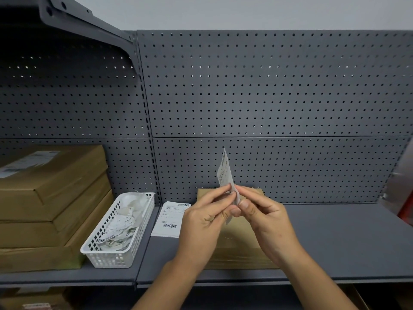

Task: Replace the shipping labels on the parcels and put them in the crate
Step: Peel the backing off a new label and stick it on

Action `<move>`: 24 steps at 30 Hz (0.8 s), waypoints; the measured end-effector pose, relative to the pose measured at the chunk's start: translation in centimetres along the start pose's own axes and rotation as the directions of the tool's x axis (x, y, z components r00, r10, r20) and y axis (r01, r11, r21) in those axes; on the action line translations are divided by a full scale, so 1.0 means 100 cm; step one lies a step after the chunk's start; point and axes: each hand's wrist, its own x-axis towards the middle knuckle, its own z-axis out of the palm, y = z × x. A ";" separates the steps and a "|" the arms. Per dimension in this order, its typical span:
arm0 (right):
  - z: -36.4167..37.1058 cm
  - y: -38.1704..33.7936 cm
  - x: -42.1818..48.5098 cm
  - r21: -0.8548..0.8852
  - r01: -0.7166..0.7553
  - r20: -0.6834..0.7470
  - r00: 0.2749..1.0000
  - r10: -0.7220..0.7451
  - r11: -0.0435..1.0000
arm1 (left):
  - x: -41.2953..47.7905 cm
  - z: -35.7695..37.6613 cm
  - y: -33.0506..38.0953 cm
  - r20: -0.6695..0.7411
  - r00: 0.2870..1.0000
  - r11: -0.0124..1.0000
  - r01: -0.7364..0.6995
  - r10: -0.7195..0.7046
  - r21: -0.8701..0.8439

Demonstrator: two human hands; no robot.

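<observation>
Pinching one upright label [225,170] — left hand [201,220], right hand [268,220] — over parcel [234,247].

looks like a parcel stockroom or shipping area: grey metal shelving [335,242] backed by perforated pegboard panels [268,86], flat cardboard parcels [49,204] stacked at the left, a white plastic basket [111,258] of crumpled labels [118,224], and a barcoded shipping label [167,220] lying on the shelf.

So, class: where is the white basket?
In the head view, the basket sits left on the shelf, between the stacked boxes and the flat label.
</observation>
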 end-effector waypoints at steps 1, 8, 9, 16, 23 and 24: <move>0.000 -0.001 0.000 0.011 0.001 -0.004 1.000 -0.001 1.000 | 0.000 0.001 0.000 0.003 1.000 1.000 -0.004 0.004 0.005; 0.001 -0.002 0.000 0.004 -0.011 -0.029 1.000 0.011 1.000 | 0.002 0.002 -0.002 0.013 1.000 0.999 -0.019 0.019 0.032; 0.002 -0.003 0.000 0.013 -0.013 -0.029 0.999 0.013 1.000 | 0.002 0.002 -0.002 0.012 1.000 0.999 -0.020 0.019 0.030; 0.003 -0.002 -0.003 0.071 -0.067 -0.024 0.997 0.069 0.995 | 0.001 0.001 -0.009 0.012 0.999 0.996 -0.034 0.033 0.088; 0.008 -0.003 -0.004 -0.043 -0.035 -0.067 0.997 0.033 0.998 | 0.002 -0.001 -0.016 0.008 1.000 0.991 -0.017 0.016 0.131; 0.008 -0.003 -0.004 -0.071 -0.023 -0.078 0.997 0.018 0.997 | 0.002 -0.001 -0.016 0.007 1.000 0.990 -0.017 0.017 0.141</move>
